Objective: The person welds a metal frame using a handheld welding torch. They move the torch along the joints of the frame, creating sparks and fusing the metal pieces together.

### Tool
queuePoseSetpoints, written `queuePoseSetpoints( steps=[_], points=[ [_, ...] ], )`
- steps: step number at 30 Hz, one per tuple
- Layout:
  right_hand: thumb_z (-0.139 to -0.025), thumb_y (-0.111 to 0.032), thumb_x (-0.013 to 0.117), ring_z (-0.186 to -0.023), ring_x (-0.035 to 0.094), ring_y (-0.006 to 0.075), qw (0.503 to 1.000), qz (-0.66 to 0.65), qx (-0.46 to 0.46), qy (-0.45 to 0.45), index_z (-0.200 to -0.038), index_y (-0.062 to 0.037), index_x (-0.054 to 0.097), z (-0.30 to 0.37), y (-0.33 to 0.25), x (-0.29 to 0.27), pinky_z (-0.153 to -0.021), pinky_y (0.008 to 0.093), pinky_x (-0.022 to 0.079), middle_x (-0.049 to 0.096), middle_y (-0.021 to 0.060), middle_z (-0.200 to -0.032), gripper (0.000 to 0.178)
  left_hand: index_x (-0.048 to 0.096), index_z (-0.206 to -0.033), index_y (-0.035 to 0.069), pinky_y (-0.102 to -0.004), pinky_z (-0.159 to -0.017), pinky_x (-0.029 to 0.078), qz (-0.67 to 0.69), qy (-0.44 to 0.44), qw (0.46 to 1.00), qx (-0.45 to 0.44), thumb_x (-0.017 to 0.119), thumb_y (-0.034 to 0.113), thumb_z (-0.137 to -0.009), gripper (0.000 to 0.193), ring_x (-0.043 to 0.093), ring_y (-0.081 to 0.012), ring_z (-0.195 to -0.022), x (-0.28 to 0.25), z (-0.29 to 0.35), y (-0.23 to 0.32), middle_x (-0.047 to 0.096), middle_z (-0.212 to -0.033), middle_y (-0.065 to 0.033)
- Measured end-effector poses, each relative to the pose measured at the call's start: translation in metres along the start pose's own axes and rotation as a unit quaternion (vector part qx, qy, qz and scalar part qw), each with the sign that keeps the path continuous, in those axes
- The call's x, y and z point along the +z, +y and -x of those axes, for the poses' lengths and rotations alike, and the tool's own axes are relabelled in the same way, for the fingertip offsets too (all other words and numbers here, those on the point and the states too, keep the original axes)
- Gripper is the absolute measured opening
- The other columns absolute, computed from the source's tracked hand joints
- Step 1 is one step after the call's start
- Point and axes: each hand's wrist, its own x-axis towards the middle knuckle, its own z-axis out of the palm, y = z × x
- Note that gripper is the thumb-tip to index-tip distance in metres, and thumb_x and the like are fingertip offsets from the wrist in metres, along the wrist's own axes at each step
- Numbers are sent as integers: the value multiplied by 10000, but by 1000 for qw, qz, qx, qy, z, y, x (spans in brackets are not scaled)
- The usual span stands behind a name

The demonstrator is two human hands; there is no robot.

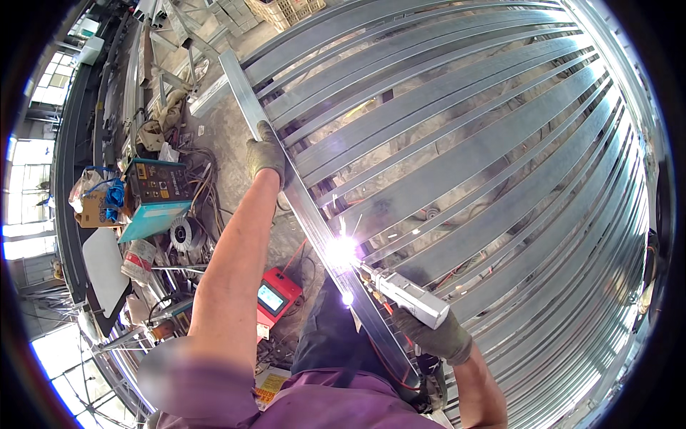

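Note:
My left hand (266, 156), in a grey-green work glove, is closed round a galvanised metal end rail (306, 209). My right hand (437, 336), gloved too, grips a welding gun (412, 294) with a pale boxy body. At its nozzle a bright white glare (342, 252) with sparks covers the rail where a slat joins it, so the joint itself is hidden. Long metal slats (386, 204) run from this rail toward the upper right, side by side with gaps between them.
On the floor stands a red machine (280, 294) with a lit screen. Left of my arm are a dark and teal power unit (158, 187), a wire spool (186, 234) and tangled cables. A plastic crate (286, 10) sits at the far side. Metal stock lines the left.

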Motion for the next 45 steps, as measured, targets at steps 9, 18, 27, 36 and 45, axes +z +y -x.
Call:
queuePoseSetpoints(
  steps=[9,18,27,36,45],
  points=[
    [-1002,-238,829,-1066,764,128,999,8,48,20,-1373,-51,718,10,-5,6,-888,325,624,815,84,-1162,430,621,-1381,-24,-529,-1075,523,-10,13,1000,-3,442,682,-1075,790,687,-472,-1246,-5,5,7,725,-1314,-288],
    [-982,-187,855,-965,735,133,997,4,15,75,-1312,-1,733,38,-5,10,-848,311,597,811,92,-1083,398,634,-1317,-30,-513,-858,617,2,20,1000,-4,486,673,-1075,758,761,-424,-1021,-12,29,26,751,-1184,-257],
    [-990,-182,835,-894,748,122,990,69,-23,118,-1291,-25,749,89,-2,7,-795,312,612,811,85,-1025,350,630,-1348,5,-532,-1025,538,47,7,999,6,443,679,-1082,748,688,-473,-1222,1,16,-6,715,-1328,-295],
    [-1047,-150,755,-987,701,104,999,1,7,44,-1392,9,673,70,-7,-17,-831,293,588,780,44,-1120,389,625,-1363,-41,-558,-1027,519,-31,-13,999,4,398,579,-1130,700,667,-511,-1236,-4,154,-59,713,-1282,-341],
    [-1034,-200,784,-1064,738,161,998,-15,-58,6,-1394,7,675,39,25,-19,-893,335,609,785,110,-1205,430,639,-1402,1,-525,-1095,492,-32,18,999,-12,395,643,-1105,748,645,-493,-1286,-8,163,-64,706,-1346,-299]
  ],
)
